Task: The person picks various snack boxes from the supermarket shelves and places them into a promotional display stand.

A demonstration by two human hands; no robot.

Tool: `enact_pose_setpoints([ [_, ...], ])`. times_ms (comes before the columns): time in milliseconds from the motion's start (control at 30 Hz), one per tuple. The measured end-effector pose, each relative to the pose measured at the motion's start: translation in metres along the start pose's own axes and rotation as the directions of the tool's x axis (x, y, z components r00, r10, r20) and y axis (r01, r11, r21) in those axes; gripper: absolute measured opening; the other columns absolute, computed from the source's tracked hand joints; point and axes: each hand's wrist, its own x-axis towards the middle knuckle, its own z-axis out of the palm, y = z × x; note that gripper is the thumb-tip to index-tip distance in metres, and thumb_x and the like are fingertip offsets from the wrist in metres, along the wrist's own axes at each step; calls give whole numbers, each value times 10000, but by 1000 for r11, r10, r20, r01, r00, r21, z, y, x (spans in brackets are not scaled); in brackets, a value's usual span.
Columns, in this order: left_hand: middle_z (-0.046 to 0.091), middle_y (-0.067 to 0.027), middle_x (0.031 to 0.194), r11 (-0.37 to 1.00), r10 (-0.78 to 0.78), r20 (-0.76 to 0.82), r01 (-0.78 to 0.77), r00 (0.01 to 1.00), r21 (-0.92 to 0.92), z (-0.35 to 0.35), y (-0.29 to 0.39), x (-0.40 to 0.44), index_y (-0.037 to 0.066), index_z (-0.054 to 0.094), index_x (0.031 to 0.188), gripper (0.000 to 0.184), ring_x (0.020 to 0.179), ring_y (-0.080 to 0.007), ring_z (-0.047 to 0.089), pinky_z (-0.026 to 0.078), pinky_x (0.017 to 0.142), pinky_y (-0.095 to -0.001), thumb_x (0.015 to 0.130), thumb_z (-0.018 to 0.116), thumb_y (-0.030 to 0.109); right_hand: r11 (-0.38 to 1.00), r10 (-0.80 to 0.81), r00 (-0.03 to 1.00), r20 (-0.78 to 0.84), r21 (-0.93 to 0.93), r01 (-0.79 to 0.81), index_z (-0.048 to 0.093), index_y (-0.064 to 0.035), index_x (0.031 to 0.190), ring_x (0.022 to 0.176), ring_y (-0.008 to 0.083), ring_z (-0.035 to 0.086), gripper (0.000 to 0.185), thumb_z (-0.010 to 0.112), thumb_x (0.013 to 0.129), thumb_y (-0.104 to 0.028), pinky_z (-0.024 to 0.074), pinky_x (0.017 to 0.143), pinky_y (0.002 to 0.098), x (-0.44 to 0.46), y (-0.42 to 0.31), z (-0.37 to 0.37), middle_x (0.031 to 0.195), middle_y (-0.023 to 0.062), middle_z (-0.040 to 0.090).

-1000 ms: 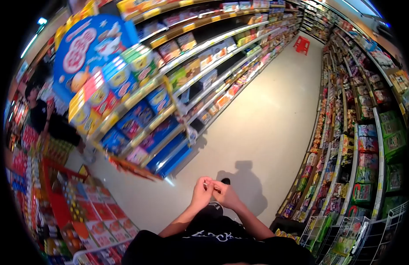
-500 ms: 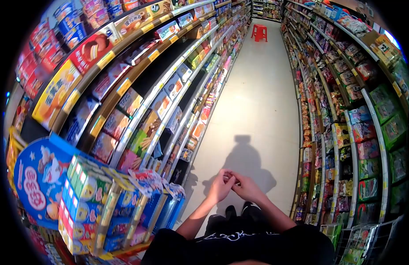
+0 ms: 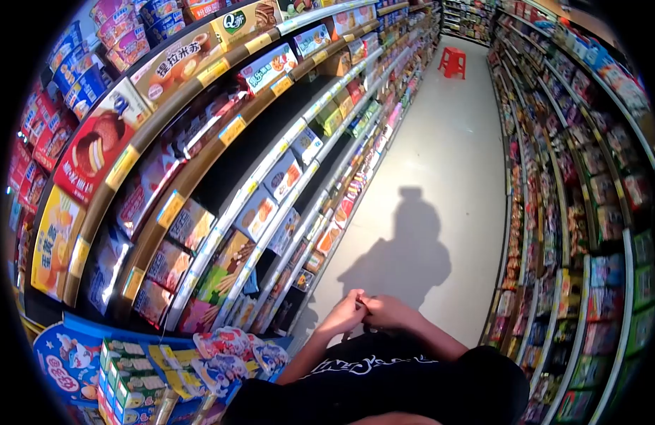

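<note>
In front of my chest, my left hand (image 3: 343, 314) and my right hand (image 3: 388, 312) meet at the fingertips. The fingers of both are bent and pressed together. Whatever they pinch, if anything, is too small and hidden to make out. Below them shows my black shirt (image 3: 405, 375) with white lettering. Neither hand touches the goods; the closest are on the lower left shelves, among them an orange-and-white pack (image 3: 327, 241).
Snack shelves (image 3: 271, 205) line the left side, with a blue promotional stand (image 3: 65, 365) and stacked small boxes (image 3: 122, 375) at lower left. Packed shelves (image 3: 547, 234) run along the right. Down the pale aisle floor (image 3: 455, 142) stands a red stool (image 3: 453, 62).
My view has turned left and I am further along the aisle; the left shelves look nearer. The basket at lower right has left the view. My hands stay together.
</note>
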Motion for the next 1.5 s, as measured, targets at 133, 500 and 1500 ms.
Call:
enact_pose_setpoints([
  [133,604,-297,1278,954,174,-108,-140,979,267,-42,31,91,-49,469,1374,554,1171,-458,617,498,1019,-452,876,649,115,948,-244,965,-98,-234,216,480,130,1354,968,418,696,643,653,871,-258,564,874,484,88,47,-60,978,268,715],
  [500,629,-172,1143,897,343,-90,-297,935,328,-86,57,274,80,586,1309,578,1037,-359,656,539,903,-410,765,780,104,986,-60,998,13,-154,61,527,125,1167,958,439,693,518,699,858,-254,552,839,514,180,82,-197,977,291,706],
  [1500,673,-163,1289,986,159,-867,-126,473,111,-423,214,693,8,621,1337,466,1168,-285,623,483,1017,-403,972,700,286,721,-638,704,-312,79,688,148,28,1592,1502,477,273,1018,792,903,-353,316,1208,488,626,109,-639,1625,326,218],
])
